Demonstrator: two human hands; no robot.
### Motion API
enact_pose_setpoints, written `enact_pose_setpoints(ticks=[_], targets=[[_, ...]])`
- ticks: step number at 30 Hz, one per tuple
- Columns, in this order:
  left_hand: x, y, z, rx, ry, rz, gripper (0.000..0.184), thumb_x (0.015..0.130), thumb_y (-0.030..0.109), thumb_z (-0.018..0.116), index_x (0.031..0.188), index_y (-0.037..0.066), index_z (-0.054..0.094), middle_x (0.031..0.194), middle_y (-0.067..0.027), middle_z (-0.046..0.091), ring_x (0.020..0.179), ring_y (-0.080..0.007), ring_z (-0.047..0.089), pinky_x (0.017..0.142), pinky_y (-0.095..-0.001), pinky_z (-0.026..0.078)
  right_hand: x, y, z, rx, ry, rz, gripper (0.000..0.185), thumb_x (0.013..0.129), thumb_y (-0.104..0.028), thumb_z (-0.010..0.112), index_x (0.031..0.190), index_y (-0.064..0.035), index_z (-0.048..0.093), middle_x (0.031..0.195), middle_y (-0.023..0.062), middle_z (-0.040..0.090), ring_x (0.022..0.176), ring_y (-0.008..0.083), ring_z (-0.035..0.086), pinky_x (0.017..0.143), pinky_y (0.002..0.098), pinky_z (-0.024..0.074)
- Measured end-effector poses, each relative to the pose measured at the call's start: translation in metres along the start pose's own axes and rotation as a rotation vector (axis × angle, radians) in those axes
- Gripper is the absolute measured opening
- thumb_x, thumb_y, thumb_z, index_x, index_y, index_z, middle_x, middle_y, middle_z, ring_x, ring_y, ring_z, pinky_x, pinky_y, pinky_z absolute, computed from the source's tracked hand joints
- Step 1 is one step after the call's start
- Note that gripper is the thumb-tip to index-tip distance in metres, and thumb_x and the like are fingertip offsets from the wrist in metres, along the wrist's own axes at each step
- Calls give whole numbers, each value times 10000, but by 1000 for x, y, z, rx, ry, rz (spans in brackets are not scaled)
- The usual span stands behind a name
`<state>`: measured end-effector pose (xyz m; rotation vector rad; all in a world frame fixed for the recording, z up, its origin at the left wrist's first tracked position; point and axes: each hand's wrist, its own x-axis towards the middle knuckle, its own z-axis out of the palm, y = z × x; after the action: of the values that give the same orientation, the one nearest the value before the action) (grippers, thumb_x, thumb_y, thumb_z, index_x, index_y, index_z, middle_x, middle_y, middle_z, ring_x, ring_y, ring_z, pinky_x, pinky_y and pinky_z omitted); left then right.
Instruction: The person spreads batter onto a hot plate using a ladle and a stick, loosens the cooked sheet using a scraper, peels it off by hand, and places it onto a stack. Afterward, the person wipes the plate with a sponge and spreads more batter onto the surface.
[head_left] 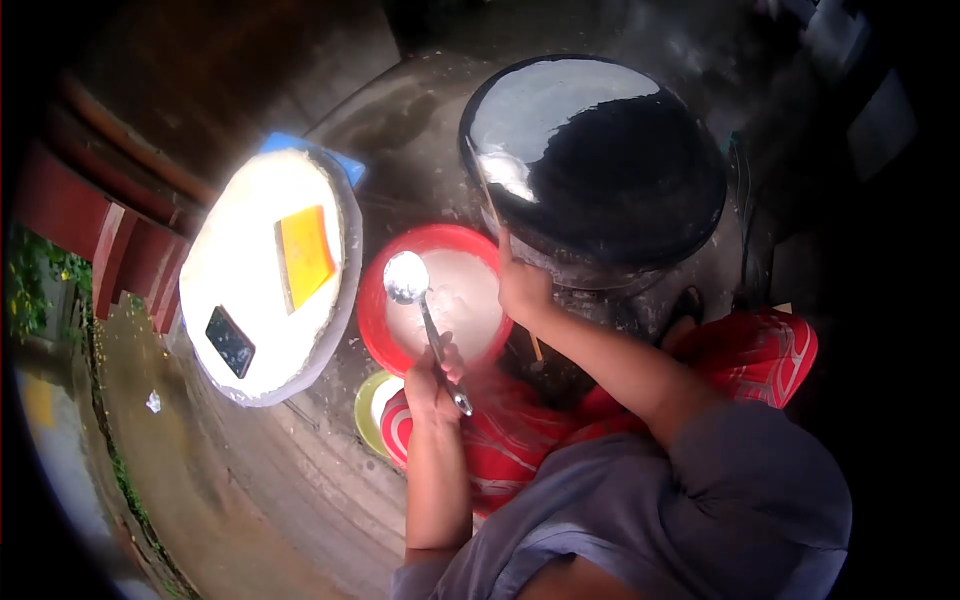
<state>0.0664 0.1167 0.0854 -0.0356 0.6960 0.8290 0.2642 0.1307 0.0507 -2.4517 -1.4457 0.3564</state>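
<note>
My left hand (432, 382) is closed round the handle of a metal ladle (407, 278), whose bowl is over a red basin (374, 331). Pale batter (460, 295) fills much of the basin. My right hand (524, 287) grips a thin, flat stick-like spreader (483, 187), which reaches up along the left edge of a large round black griddle (630, 185). A layer of white batter (555, 95) covers the griddle's upper left part, thick and bright near the spreader. The rest of its surface shows black.
On the left stands a round stack of white sheets (255, 215), bearing a yellow-orange flat object (307, 255) and a dark phone (230, 342). A green bowl (366, 415) sits below the basin, beside my knee. Cables (742, 200) hang right of the griddle.
</note>
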Motion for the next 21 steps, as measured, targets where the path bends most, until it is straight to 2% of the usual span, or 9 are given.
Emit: enact_pose_setpoints(ticks=[3,6,7,11,12,14,18,19,21], targets=[[-5,0,2,-7,37,-13,283,929,134,316,1053,-89,437,754,-92,459,551,-138,411,458,-242,352,25,2,12,66,7,58,686,838,-138,433,1407,-27,65,883,197,624,684,310,627,579,422,501],[-2,4,-10,12,-2,-19,286,929,137,318,1047,-90,448,760,-92,467,557,-136,415,457,-243,352,-36,11,-32,181,-126,159,783,802,-170,496,1410,-34,22,865,207,621,652,310,624,543,422,492],[-2,5,-11,-15,-1,-22,292,937,143,311,1062,-88,440,765,-95,472,565,-135,415,461,-239,351,-55,22,-23,231,-41,101,850,761,-180,542,1413,-35,17,869,206,623,650,310,624,539,416,492],[-4,3,-8,-19,-8,-19,302,951,153,294,1083,-85,424,774,-94,469,570,-130,409,470,-237,352,-33,11,14,119,-34,106,778,778,-141,488,1413,-43,48,763,177,622,671,335,612,626,428,486],[-4,2,-6,-13,-7,-17,302,951,153,294,1083,-85,424,774,-94,469,570,-130,409,470,-237,352,-10,17,38,57,120,68,756,793,-146,471,1407,-22,46,814,198,622,682,329,619,609,430,491],[-6,2,-4,-10,13,-29,301,947,151,295,1082,-85,424,773,-95,465,569,-129,408,472,-238,354,-6,14,4,109,-48,158,744,802,-144,467,1401,-2,50,836,194,628,679,324,622,583,424,490],[-1,6,-10,30,-9,-37,293,941,145,295,1074,-82,425,772,-97,463,567,-127,407,474,-238,355,-85,36,-22,247,78,118,801,775,-130,507,1405,-6,30,797,193,626,622,320,612,551,419,482],[-1,6,-11,14,-7,-35,288,937,140,297,1068,-82,425,772,-94,465,566,-126,407,474,-238,356,-95,27,-38,282,-78,204,813,747,-68,514,1412,-45,47,740,219,605,650,366,598,609,442,479],[-3,4,-10,13,-6,-26,279,931,130,298,1055,-85,425,769,-87,468,559,-122,405,476,-238,357,-79,18,-21,204,-86,145,810,749,-69,513,1412,-45,47,749,214,607,655,364,598,609,445,479]])
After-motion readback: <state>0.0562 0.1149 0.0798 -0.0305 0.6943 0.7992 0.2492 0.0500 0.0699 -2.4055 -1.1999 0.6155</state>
